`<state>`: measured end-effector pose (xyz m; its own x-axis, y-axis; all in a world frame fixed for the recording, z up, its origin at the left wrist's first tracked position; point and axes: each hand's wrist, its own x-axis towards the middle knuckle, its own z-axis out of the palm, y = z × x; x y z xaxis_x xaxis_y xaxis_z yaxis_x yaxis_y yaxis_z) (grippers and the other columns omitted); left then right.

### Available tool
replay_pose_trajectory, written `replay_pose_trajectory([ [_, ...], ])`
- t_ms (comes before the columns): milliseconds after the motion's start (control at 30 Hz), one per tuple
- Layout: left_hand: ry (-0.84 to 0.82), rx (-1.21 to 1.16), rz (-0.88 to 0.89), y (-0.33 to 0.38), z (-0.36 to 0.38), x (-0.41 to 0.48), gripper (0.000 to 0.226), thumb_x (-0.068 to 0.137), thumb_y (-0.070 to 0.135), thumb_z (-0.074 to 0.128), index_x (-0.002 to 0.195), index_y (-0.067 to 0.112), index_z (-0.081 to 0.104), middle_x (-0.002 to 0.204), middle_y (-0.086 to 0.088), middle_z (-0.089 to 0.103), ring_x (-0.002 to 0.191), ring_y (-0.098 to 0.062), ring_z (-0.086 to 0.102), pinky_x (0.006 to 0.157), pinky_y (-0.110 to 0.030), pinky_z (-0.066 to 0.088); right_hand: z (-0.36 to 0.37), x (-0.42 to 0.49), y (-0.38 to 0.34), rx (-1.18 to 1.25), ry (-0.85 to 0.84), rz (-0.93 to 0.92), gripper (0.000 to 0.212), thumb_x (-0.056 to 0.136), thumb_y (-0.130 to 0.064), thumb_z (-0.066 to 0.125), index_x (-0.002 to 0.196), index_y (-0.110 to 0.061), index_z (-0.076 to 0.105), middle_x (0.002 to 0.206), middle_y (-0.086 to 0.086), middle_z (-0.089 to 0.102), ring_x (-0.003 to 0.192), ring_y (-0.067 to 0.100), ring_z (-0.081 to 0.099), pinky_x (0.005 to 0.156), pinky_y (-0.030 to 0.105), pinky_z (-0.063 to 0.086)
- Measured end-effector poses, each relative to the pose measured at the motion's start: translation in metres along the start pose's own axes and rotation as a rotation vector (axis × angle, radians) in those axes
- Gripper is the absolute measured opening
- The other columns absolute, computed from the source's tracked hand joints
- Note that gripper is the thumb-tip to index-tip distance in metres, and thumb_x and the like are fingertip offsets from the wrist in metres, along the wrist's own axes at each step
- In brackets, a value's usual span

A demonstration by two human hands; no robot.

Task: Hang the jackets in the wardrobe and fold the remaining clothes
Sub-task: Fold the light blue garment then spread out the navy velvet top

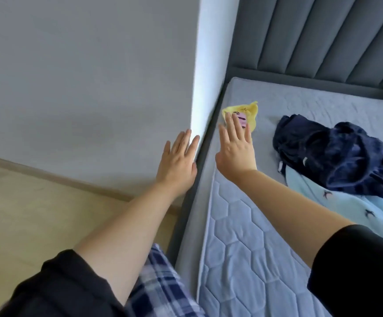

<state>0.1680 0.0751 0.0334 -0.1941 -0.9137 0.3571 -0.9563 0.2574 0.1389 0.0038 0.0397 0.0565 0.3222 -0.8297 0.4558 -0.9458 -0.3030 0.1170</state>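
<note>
Reaching both arms toward the top corner of the mattress [243,248], head view: the right hand [237,147] has straight, slightly spread fingers over a small yellow garment [251,110] lying near that corner, holding nothing; the frame's a bit blurry, so I can't tell if they touch it. The left hand [178,161] is flat and empty, off the mattress's left edge. Looks light and floppy, so I'd pinch an edge. A dark navy pile [336,154] sits further right on the mattress, bulkier, needs two hands.
</note>
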Motion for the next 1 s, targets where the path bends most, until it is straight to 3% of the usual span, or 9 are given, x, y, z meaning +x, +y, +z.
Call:
replay_pose_trajectory([
  [100, -0.051, 0.002, 0.044, 0.044, 0.02, -0.011, 0.065, 0.096, 0.02, 0.042, 0.153, 0.015, 0.012, 0.161, -0.007, 0.001, 0.148, -0.022, 0.003, 0.117, -0.045, 0.007, 0.007, -0.045, 0.033, 0.006, -0.06, 0.056, 0.07, 0.083, -0.018, 0.051, 0.147, -0.003, 0.026, 0.159, 0.017, 0.008, 0.147, 0.032, 0.001, 0.116, 0.049, -0.006],
  [367, -0.234, -0.104, 0.12, 0.129, 0.093, -0.018, 0.067, 0.097, 0.022, 0.044, 0.153, 0.016, 0.009, 0.161, -0.007, 0.0, 0.147, -0.023, 0.006, 0.117, -0.046, 0.012, 0.057, -0.129, 0.101, 0.012, -0.29, 0.338, 0.068, 0.086, -0.02, 0.049, 0.148, -0.008, 0.02, 0.16, 0.012, 0.001, 0.147, 0.027, -0.004, 0.117, 0.053, 0.002],
  [533, -0.517, -0.158, 0.105, 0.137, 0.149, -0.042, 0.066, 0.097, 0.025, 0.042, 0.153, 0.023, 0.008, 0.161, -0.007, 0.004, 0.146, -0.025, 0.012, 0.114, -0.045, 0.022, 0.088, -0.168, 0.151, -0.005, -0.511, 0.545, 0.069, 0.086, -0.018, 0.05, 0.147, -0.011, 0.017, 0.159, 0.009, -0.005, 0.147, 0.026, -0.003, 0.115, 0.058, 0.008],
  [633, -0.712, -0.176, 0.075, 0.124, 0.175, -0.071, 0.065, 0.099, 0.03, 0.038, 0.153, 0.026, 0.004, 0.161, -0.005, 0.003, 0.147, -0.023, 0.009, 0.116, -0.046, 0.018, 0.099, -0.187, 0.181, -0.014, -0.635, 0.701, 0.073, 0.087, -0.019, 0.054, 0.148, -0.014, 0.015, 0.159, 0.011, -0.006, 0.146, 0.028, -0.001, 0.114, 0.059, 0.01],
  [700, -0.733, -0.115, 0.108, 0.115, 0.188, -0.092, 0.063, 0.099, 0.032, 0.036, 0.153, 0.028, 0.004, 0.161, -0.003, 0.001, 0.148, -0.021, 0.001, 0.118, -0.045, 0.011, 0.104, -0.201, 0.195, -0.02, -0.686, 0.823, 0.076, 0.087, -0.021, 0.056, 0.149, -0.015, 0.013, 0.159, 0.012, -0.004, 0.145, 0.029, 0.002, 0.114, 0.059, 0.011],
  [800, -0.64, -0.014, 0.172, 0.111, 0.198, -0.111, 0.06, 0.1, 0.035, 0.032, 0.153, 0.03, 0.004, 0.161, -0.002, -0.003, 0.148, -0.022, -0.006, 0.117, -0.047, 0.008, 0.11, -0.214, 0.208, -0.059, -0.663, 0.882, 0.075, 0.088, -0.021, 0.055, 0.15, -0.013, 0.013, 0.158, 0.015, -0.004, 0.145, 0.032, 0.0, 0.116, 0.056, 0.008],
  [933, -0.608, -0.02, 0.158, 0.121, 0.199, -0.112, 0.059, 0.1, 0.036, 0.031, 0.153, 0.032, 0.005, 0.161, 0.0, -0.006, 0.147, -0.025, -0.008, 0.116, -0.052, 0.006, 0.113, -0.212, 0.217, -0.199, -0.442, 0.763, 0.08, 0.084, -0.001, 0.049, 0.151, -0.014, 0.008, 0.158, 0.018, -0.01, 0.146, 0.033, -0.007, 0.115, 0.056, -0.003],
  [1000, -0.627, -0.042, 0.169, 0.127, 0.2, -0.113, 0.058, 0.101, 0.035, 0.031, 0.152, 0.034, 0.004, 0.161, 0.003, -0.009, 0.147, -0.024, -0.01, 0.116, -0.052, 0.004, 0.112, -0.207, 0.223, -0.152, -0.416, 0.834, 0.088, 0.083, 0.002, 0.051, 0.152, -0.02, 0.0, 0.157, 0.018, -0.014, 0.146, 0.034, -0.003, 0.116, 0.052, 0.004],
])
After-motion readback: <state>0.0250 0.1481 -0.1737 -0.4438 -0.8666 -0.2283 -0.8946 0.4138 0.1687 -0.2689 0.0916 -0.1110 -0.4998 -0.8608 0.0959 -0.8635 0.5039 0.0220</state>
